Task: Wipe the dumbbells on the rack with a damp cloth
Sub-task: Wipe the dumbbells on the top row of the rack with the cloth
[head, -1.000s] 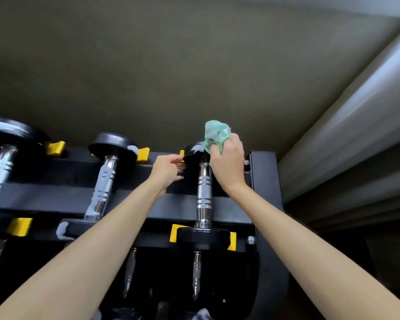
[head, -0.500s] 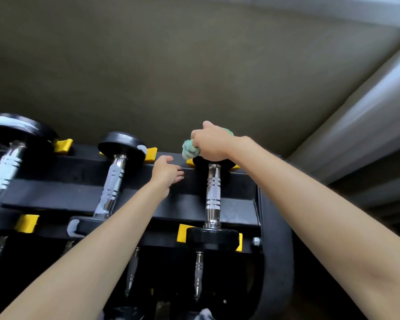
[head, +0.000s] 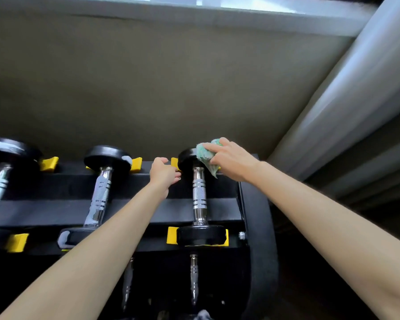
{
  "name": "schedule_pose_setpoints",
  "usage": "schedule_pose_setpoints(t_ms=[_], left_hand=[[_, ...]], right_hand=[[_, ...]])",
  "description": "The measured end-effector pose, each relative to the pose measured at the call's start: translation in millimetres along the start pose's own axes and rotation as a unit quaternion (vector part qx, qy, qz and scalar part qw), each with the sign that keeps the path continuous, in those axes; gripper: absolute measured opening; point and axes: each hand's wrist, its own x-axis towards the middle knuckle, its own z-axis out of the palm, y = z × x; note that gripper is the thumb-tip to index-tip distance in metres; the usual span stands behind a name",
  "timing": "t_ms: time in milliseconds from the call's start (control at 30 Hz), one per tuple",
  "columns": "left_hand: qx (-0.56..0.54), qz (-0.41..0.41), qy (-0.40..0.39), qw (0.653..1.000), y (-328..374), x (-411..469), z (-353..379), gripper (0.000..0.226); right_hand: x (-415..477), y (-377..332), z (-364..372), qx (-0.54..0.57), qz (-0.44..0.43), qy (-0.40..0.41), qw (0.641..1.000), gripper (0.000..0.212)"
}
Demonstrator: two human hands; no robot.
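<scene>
With the right hand [head: 231, 160] gripping the crumpled green cloth [head: 205, 155] against the far head of the rightmost chrome-handled black dumbbell [head: 199, 197] on the black steel rack [head: 148, 211], press firmly round the rim, and the empty, loosely curled left hand [head: 163, 174] beside it could steady the handle.

The left forearm [head: 97, 252] and right forearm [head: 321, 222], both bare, reach forward and upward from the lower corners and draw closer together toward the middle. The right hand [head: 232, 161] is the higher one, its back turned up, with fingers [head: 214, 147] and thumb curled round a bunched cloth [head: 204, 155]. The left hand [head: 163, 173] sits lower and to its left, back toward the camera, fingers loosely curled and holding nothing. The two hands are near each other but apart.
</scene>
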Motion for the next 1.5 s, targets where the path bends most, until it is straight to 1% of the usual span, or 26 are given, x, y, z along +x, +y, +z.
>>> schedule_pose_setpoints(t_ms=[100,200,267,300,333,367,400,467,533,567,600,633,667,767,867,933,1033,1133,1200,1233,1300,1333,1367,1400,1467,1500], left_hand=[[0.007,0.010,-0.006,1.000,1,-3,3,0.043],[0.003,0.025,-0.002,1.000,5,-10,5,0.040],[-0.006,0.041,0.008,0.999,10,-16,6,0.036],[-0.012,0.051,0.015,0.999,13,-19,7,0.032],[-0.016,0.065,0.021,0.998,16,-22,7,0.028],[-0.016,0.079,0.028,0.996,19,-24,7,0.025],[-0.016,0.091,0.030,0.995,22,-27,7,0.023],[-0.019,0.106,0.006,0.994,29,-32,6,0.023],[-0.011,0.107,-0.044,0.993,37,-39,5,0.023],[-0.004,0.103,-0.071,0.992,40,-43,4,0.023],[-0.001,0.094,-0.098,0.991,43,-47,3,0.021],[-0.001,0.082,-0.125,0.989,46,-50,2,0.019],[0.001,0.068,-0.154,0.986,48,-53,2,0.018],[0.027,0.042,-0.220,0.974,51,-57,-1,0.027],[0.037,0.038,-0.242,0.969,48,-52,-10,0.027],[0.035,0.036,-0.251,0.967,44,-46,-20,0.033],[0.041,0.035,-0.240,0.969,40,-39,-33,0.034],[0.042,0.046,-0.194,0.979,37,-32,-45,0.024],[0.021,0.068,-0.145,0.987,34,-26,-52,0.018],[-0.011,0.078,-0.124,0.989,33,-23,-54,0.017],[-0.113,0.079,-0.091,0.986,29,-16,-57,0.020],[-0.158,0.075,-0.071,0.982,27,-11,-57,0.022],[-0.178,0.074,-0.044,0.980,24,-6,-58,0.022],[-0.165,0.080,-0.011,0.983,21,1,-58,0.021],[-0.069,0.098,0.060,0.991,14,14,-57,0.017],[-0.001,0.102,0.089,0.991,11,19,-56,0.014]], right_hand=[[-16,14,12,0.010,0.082,-0.028,0.996,0.028],[-33,30,24,0.105,0.172,-0.041,0.979,0.033],[-37,34,28,0.236,0.239,-0.018,0.942,0.038],[-37,34,27,0.334,0.279,0.003,0.900,0.040],[-37,33,25,0.443,0.314,0.028,0.839,0.041],[-38,31,20,0.555,0.330,0.051,0.762,0.039],[-39,28,16,0.664,0.327,0.070,0.669,0.031],[-45,21,6,0.823,0.282,0.081,0.486,0.024],[-50,16,4,0.919,0.206,0.071,0.328,0.031],[-50,13,4,0.940,0.185,0.062,0.279,0.035],[-50,10,3,0.950,0.172,0.056,0.254,0.037],[-49,7,3,0.951,0.168,0.048,0.256,0.040],[-49,5,3,0.946,0.165,0.038,0.276,0.043],[-46,-4,0,0.916,0.134,0.010,0.377,0.028],[-37,-11,1,0.865,0.102,0.007,0.492,0.014],[-28,-16,2,0.835,0.088,0.015,0.543,0.024],[-15,-31,-4,0.798,0.104,0.049,0.592,0.036],[1,-48,-13,0.786,0.106,0.074,0.605,0.041],[12,-55,-18,0.789,0.113,0.072,0.599,0.047],[17,-55,-20,0.801,0.120,0.063,0.583,0.049],[21,-52,-25,0.840,0.129,0.061,0.524,0.044],[21,-47,-26,0.845,0.137,0.082,0.510,0.038],[23,-42,-24,0.828,0.158,0.118,0.524,0.033],[24,-34,-21,0.782,0.191,0.163,0.570,0.030],[28,-20,-10,0.606,0.239,0.216,0.728,0.025],[31,-15,-4,0.516,0.228,0.193,0.803,0.033]])
